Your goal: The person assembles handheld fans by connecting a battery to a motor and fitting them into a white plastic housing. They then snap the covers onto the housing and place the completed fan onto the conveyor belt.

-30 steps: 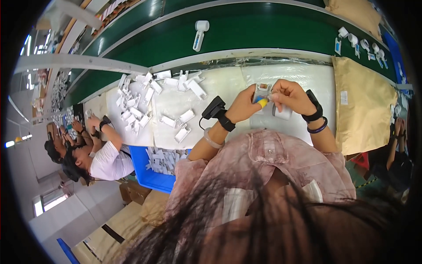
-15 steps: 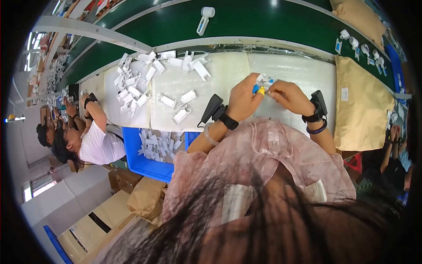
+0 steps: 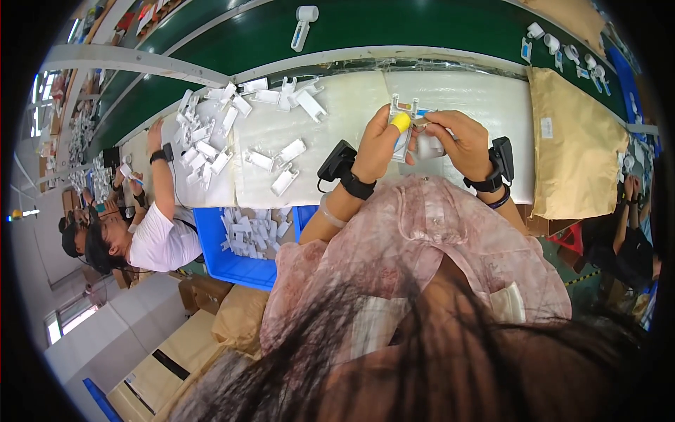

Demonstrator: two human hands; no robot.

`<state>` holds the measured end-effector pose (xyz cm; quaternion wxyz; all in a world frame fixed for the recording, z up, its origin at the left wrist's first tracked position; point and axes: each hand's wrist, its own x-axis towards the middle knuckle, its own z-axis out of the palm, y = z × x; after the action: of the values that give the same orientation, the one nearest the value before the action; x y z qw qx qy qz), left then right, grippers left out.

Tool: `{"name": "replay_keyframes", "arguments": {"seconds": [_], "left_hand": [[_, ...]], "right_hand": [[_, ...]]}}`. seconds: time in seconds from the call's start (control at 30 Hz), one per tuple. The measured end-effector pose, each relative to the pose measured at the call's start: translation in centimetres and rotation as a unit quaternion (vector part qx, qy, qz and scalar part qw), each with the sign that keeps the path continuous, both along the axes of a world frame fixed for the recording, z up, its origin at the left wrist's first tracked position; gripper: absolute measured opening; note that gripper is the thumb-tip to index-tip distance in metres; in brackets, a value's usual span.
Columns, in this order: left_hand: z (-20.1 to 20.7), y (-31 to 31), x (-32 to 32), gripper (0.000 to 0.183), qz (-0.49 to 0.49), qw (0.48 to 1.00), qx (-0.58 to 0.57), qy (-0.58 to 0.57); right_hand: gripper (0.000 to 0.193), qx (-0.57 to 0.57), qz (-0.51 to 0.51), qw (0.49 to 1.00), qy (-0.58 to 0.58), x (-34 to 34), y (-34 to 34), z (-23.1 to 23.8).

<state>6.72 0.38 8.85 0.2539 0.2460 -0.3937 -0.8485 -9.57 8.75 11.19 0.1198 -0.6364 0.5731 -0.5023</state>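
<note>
Above the near part of the table, both my hands hold a white plastic housing with a round head (image 3: 429,146) and something blue inside. My left hand (image 3: 375,149) is closed around its side, with a yellow cover on the thumb (image 3: 401,122). The fingers of my right hand (image 3: 460,141) are pinched at the blue part near its edge; what exactly lies between the fingertips is hidden. Left of my hands, a few loose white plastic covers (image 3: 285,179) lie on the table, and a larger pile of them (image 3: 204,151) lies farther left.
A green conveyor belt (image 3: 408,24) runs behind the table, carrying white round-headed devices (image 3: 304,28). At left stands a blue bin (image 3: 235,271) of white parts. Brown paper (image 3: 573,155) covers the table's right end. A co-worker's arm (image 3: 163,179) reaches over the table's left end.
The housing has been turned in my hands, so its frame and round head now show. My fingers have shifted on it. The co-worker at left has stretched an arm forward.
</note>
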Motion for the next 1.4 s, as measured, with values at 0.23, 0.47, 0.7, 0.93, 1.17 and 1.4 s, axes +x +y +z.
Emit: {"name": "replay_keyframes", "arguments": {"seconds": [0.23,0.47,0.7,0.93,1.17,1.4], "left_hand": [[0.2,0.7,0.1,0.035,-0.001,0.996,-0.085,0.024],[0.6,1.4,0.1,0.037,-0.008,0.993,-0.121,-0.003],[0.9,1.4,0.0,0.034,-0.010,0.984,-0.169,-0.046],[1.1,1.4,-0.1,0.031,-0.008,0.972,-0.218,-0.088],[0.7,1.8,-0.2,0.030,0.022,0.956,-0.275,-0.097],[0.9,1.6,0.0,0.031,0.030,0.947,-0.300,-0.113]], "right_hand": [[0.015,0.057,-0.003,0.996,-0.073,0.5,0.7,-0.1],[0.018,-0.021,0.003,0.999,-0.037,0.9,0.2,-0.1],[0.019,-0.030,-0.016,0.999,-0.018,0.7,0.3,-0.8],[0.020,-0.033,-0.016,0.999,-0.001,0.5,0.3,-1.0],[0.021,-0.066,-0.044,0.995,0.058,1.0,0.4,-1.1],[0.023,-0.069,-0.040,0.994,0.075,0.9,0.1,-0.8]]}}
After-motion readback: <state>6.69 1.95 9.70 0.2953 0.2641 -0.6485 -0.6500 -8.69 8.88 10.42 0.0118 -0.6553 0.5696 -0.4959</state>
